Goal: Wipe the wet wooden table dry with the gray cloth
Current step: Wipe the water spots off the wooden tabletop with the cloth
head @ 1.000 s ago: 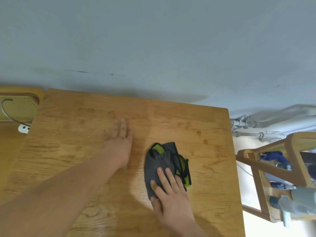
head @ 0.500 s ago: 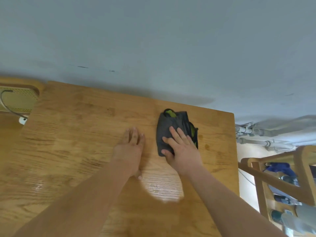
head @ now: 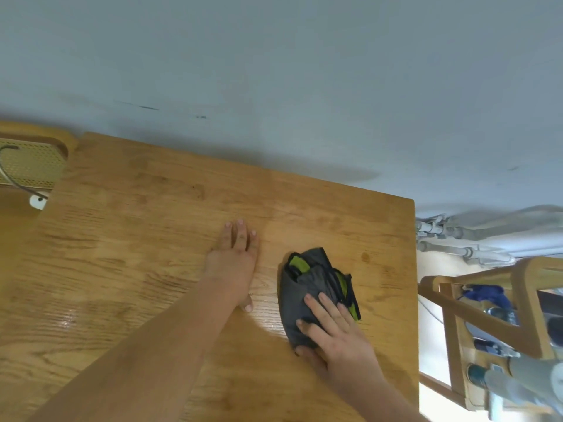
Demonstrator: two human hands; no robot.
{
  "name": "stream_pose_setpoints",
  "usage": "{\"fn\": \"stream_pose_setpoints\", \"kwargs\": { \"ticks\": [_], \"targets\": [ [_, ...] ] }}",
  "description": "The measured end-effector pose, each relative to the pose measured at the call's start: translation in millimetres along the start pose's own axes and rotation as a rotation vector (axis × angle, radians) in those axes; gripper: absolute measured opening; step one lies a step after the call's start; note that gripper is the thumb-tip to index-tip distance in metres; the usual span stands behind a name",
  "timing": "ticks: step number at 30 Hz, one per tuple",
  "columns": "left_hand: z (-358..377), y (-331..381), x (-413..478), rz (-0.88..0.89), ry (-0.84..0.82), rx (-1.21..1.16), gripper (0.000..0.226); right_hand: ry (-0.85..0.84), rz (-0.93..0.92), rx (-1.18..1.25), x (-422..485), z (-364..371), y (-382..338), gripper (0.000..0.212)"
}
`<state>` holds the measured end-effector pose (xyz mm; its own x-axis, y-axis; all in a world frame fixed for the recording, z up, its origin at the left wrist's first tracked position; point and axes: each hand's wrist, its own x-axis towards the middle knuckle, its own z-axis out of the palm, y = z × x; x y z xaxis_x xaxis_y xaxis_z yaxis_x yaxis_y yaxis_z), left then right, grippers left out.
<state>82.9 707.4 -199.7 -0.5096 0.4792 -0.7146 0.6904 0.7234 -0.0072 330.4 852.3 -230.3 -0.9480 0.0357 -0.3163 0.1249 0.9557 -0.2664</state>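
A bunched gray cloth [head: 307, 287] with green and black trim lies on the wooden table [head: 146, 226], right of centre. My right hand [head: 332, 330] presses flat on the cloth's near half, fingers straight and spread. My left hand [head: 234, 263] rests flat on the bare wood just left of the cloth, fingers straight and together. A glossy wet patch [head: 70, 318] shines on the table at the near left.
A gray wall [head: 274, 71] runs along the table's far edge. A wooden chair [head: 487, 318] with bottles behind it stands past the right edge. White pipes [head: 451, 239] lie at the far right. A perforated yellow panel [head: 30, 166] with a cable sits at the far left.
My right hand pushed the cloth away toward the wall, then drew it back toward me. My left hand stayed flat on the wood.
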Motion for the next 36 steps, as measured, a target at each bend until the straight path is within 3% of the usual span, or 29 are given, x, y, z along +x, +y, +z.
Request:
{"fn": "stream_pose_setpoints", "kwargs": {
  "ticks": [4,8,11,19,25,27,31,36],
  "targets": [
    [-3,0,3,0.000,-0.001,-0.011,0.157,-0.060,-0.004,-0.022,58,-42,32,0.039],
    [1,3,1,-0.012,0.010,0.009,0.156,-0.005,0.305,0.114,135,-76,45,0.046],
    [1,3,0,-0.015,0.007,0.013,0.155,0.054,0.393,0.112,150,-66,24,0.043],
    [1,1,0,-0.005,0.008,-0.009,0.158,0.090,0.032,-0.010,22,8,-12,0.032],
    [0,1,4,0.006,0.006,0.006,0.155,-0.005,-0.180,-0.139,58,-33,50,0.031],
    [2,1,6,-0.002,0.013,0.022,0.155,0.015,-0.039,-0.083,86,-54,75,0.033],
    [5,1,6,0.003,-0.007,0.049,0.156,0.151,0.469,0.123,107,-69,101,0.036],
    [3,1,3,-0.004,-0.007,0.037,0.157,0.250,0.520,0.156,33,-17,52,0.032]
  ]
}}
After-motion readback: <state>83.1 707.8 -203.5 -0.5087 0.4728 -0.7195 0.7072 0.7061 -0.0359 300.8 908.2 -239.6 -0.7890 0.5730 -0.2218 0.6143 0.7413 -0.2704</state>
